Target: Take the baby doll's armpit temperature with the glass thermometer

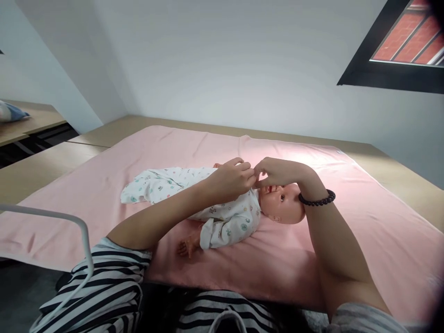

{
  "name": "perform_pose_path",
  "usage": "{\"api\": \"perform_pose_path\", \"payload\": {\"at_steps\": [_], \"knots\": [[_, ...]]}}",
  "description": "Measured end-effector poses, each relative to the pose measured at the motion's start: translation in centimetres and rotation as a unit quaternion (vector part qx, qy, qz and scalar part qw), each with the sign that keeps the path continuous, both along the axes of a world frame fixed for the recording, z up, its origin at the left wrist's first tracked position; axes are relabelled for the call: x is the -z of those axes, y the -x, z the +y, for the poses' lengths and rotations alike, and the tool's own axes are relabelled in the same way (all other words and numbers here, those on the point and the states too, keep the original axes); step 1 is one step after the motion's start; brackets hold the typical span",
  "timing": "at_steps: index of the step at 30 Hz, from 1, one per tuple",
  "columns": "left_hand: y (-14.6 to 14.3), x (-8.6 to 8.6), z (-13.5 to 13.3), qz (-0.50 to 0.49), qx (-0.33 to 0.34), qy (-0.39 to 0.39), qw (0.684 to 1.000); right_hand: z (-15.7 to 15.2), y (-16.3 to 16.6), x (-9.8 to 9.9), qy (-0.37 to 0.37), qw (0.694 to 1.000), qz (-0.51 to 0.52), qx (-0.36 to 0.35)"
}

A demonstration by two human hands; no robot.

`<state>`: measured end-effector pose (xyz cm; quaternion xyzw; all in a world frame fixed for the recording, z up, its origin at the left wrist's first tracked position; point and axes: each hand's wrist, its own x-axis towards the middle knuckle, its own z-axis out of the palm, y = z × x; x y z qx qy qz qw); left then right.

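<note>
A baby doll lies on its back on a pink cloth, head to the right. It wears a white printed romper, whose sleeve is turned up above the doll's hand. My left hand is over the doll's upper chest, fingers curled into a pinch. From the other side my right hand bends down over the doll's chin and neck, its thumb and fingers also pinched. The fingertips of both hands meet by the romper's neckline; what lies between them is too small to make out.
The cloth covers most of a wooden table set against a white wall. A white curved bar stands at the near left. Farther left, a blue and white item rests on another table. A dark-framed window is at upper right.
</note>
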<state>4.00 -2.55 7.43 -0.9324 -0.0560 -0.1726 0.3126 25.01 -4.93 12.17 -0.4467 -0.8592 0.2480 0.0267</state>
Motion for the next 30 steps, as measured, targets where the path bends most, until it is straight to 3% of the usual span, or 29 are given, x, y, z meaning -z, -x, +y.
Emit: {"api": "perform_pose_path", "payload": {"at_steps": [11, 19, 25, 30], "knots": [[-0.5, 1.0, 0.3, -0.059, -0.002, 0.013, 0.998, -0.1, 0.4, 0.3, -0.094, 0.995, -0.026, -0.002], [-0.7, 1.2, -0.3, -0.066, -0.002, -0.003, 0.998, -0.2, 0.2, 0.3, -0.107, 0.993, -0.041, 0.002], [-1.5, 2.2, -1.5, -0.111, -0.003, -0.052, 0.992, 0.5, -0.6, 0.7, -0.045, 0.999, 0.0, -0.006], [-1.6, 2.3, -2.2, -0.123, -0.049, -0.046, 0.99, 0.5, -0.8, 0.6, -0.012, 1.0, 0.003, -0.001]]}}
